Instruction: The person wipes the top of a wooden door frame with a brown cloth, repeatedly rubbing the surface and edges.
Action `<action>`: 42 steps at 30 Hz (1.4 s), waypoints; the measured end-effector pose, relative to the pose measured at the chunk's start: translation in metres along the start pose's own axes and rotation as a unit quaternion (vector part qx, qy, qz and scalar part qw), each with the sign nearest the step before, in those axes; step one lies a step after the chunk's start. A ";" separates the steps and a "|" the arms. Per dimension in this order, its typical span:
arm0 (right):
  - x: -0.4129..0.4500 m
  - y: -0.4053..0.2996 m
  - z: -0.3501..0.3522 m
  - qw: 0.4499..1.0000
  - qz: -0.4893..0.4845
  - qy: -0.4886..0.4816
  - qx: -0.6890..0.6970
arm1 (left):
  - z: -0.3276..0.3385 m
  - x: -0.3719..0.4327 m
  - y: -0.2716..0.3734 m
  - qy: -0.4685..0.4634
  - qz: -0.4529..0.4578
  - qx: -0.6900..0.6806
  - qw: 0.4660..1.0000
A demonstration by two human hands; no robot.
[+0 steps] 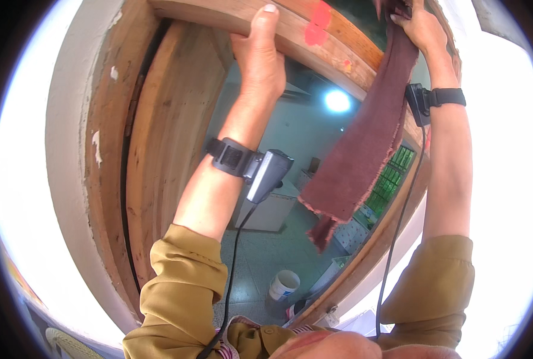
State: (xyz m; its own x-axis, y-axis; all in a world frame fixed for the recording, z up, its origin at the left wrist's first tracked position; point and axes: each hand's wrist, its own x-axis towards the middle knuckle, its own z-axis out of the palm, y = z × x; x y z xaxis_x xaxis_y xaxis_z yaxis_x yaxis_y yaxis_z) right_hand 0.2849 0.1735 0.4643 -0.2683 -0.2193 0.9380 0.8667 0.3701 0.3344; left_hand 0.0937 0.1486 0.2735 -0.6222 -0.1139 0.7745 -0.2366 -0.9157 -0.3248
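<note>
Above the doorway, my left hand grips the wooden crossbeam of the door frame, thumb on its near face and the fingers hidden behind it. My right hand, up near the beam's right end, holds a maroon cloth by its upper part. The cloth hangs down across the doorway in a long strip with frayed edges. A dark pane shows just above the beam, partly covered by the cloth. Red patches mark the beam between my hands.
At the left, a wooden door stands open on its hinges. Through the doorway are a lit lamp, a white bucket on the tiled floor, a white counter and a barred window. Black cables run from my wrist-mounted devices.
</note>
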 end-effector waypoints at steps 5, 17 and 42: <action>0.033 -0.026 -0.011 0.976 -0.068 -0.085 -0.190 | 0.013 -0.009 -0.001 -0.023 -0.019 -0.023 0.999; 0.007 -0.093 -0.032 0.968 -0.229 -0.002 -0.101 | 0.002 0.002 -0.007 0.014 -0.014 -0.060 0.998; -0.008 -0.075 -0.012 0.958 -0.093 0.006 0.270 | 0.006 -0.003 0.007 -0.039 -0.013 0.008 0.999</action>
State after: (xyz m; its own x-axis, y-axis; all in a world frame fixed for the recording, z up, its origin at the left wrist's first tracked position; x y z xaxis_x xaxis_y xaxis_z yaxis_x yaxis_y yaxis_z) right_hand 0.2269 0.1369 0.4307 -0.3886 -0.3357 0.8581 0.4601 0.7362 0.4963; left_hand 0.0983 0.1401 0.2718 -0.5559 -0.1190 0.8227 -0.2391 -0.9250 -0.2954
